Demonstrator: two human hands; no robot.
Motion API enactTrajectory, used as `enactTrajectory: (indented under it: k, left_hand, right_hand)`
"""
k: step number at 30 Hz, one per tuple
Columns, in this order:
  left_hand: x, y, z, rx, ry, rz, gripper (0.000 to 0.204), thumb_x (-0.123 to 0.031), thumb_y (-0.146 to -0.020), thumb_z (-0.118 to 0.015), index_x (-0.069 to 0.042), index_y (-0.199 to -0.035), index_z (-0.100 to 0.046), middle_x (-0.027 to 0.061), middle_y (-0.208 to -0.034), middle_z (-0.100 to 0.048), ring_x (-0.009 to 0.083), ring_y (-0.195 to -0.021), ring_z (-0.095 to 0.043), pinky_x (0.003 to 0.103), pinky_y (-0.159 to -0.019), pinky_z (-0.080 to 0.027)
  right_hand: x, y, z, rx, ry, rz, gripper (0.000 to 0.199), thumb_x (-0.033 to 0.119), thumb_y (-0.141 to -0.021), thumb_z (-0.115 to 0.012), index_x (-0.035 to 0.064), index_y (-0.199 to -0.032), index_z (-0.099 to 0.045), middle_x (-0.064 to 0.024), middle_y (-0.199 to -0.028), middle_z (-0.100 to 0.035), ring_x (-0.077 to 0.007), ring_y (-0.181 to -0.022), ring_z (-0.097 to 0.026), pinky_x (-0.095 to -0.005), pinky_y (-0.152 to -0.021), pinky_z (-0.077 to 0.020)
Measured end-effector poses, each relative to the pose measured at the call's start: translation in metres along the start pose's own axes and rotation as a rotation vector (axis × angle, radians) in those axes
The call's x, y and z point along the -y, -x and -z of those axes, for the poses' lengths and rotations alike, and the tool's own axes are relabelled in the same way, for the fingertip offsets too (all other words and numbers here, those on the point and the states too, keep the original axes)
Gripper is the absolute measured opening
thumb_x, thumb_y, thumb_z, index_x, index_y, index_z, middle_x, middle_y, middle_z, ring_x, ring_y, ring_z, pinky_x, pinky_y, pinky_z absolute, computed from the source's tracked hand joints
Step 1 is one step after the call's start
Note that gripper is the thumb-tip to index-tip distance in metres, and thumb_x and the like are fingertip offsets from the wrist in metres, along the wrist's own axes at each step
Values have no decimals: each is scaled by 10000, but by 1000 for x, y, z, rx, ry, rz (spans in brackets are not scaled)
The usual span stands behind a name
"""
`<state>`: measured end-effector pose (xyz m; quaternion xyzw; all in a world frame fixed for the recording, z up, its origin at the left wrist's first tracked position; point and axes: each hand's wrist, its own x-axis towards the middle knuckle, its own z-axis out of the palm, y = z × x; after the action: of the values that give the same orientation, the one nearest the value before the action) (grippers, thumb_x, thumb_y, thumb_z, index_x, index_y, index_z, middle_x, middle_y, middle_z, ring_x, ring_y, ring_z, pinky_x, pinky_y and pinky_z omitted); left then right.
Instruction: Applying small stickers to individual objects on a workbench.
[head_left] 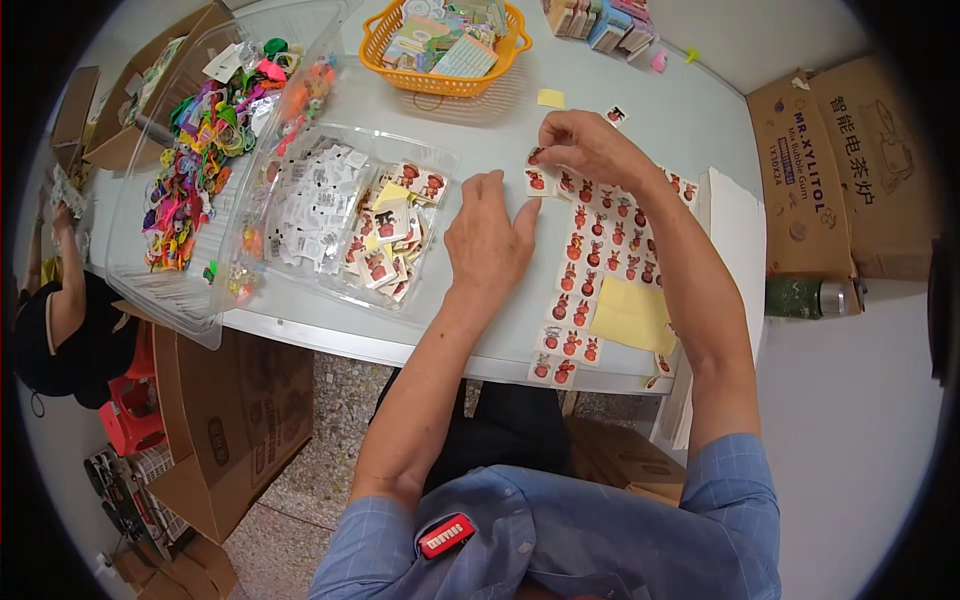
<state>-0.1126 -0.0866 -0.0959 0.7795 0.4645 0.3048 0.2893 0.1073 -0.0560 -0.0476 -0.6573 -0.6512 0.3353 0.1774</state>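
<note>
A pale table (690, 120) bears sticker cards (590, 270), clear trays (345, 215), an orange basket (445, 45).

small red-figure cards (590, 262), rows, flat on table

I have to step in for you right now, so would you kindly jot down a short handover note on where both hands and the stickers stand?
Left hand: flat on the table, palm down, holding nothing.
Right hand: fingertips pinching a small sticker card at the top of the laid-out rows.
Done: rows of red-figure sticker cards lie along the table, partly on a yellow sheet.
Left: more cards sit loose in the clear tray beside the left hand.
</note>
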Motion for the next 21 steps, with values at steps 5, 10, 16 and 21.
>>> enactTrajectory:
  k: [5, 10, 16, 21]
  left_hand:
    - [5, -12, -2, -31, 254, 106, 480, -312, -944, -706, 34, -1257, -597, 237, -1182, -675, 352, -1010, -702, 454, -830, -553]
    - [-6, -2, 14, 81, 680, 199, 243, -186, -994, -664, 54, -990, -698, 138, -785, -739, 165, -691, -703, 297, -642, -535]
    - [-23, 31, 59, -189, 587, 10, 134, -95, -975, -678, 38, -972, -681, 80, -718, -681, 113, -607, -634, 269, -561, -490]
    - [-14, 39, 116, -457, 287, -24, 307, -128, -954, -724, 7, -1205, -609, 116, -1095, -649, 116, -817, -633, 261, -574, -478]
  right_hand:
    - [13, 10, 1, 31, -370, 34, 123, 74, -935, -717, 24, -868, -626, -41, -892, -719, -98, -847, -683, -245, -743, -529]
    - [36, 28, 0, -37, -600, 56, 133, 109, -920, -761, 57, -893, -642, -32, -902, -723, -76, -806, -660, -233, -714, -513]
    - [66, 31, -28, -258, -888, 174, 142, 110, -896, -787, 67, -917, -654, -50, -893, -721, -92, -734, -605, -256, -687, -494]
    - [109, 24, -48, -59, -1071, 212, 141, 96, -898, -783, 62, -918, -648, -63, -891, -722, -117, -758, -622, -274, -710, -506]
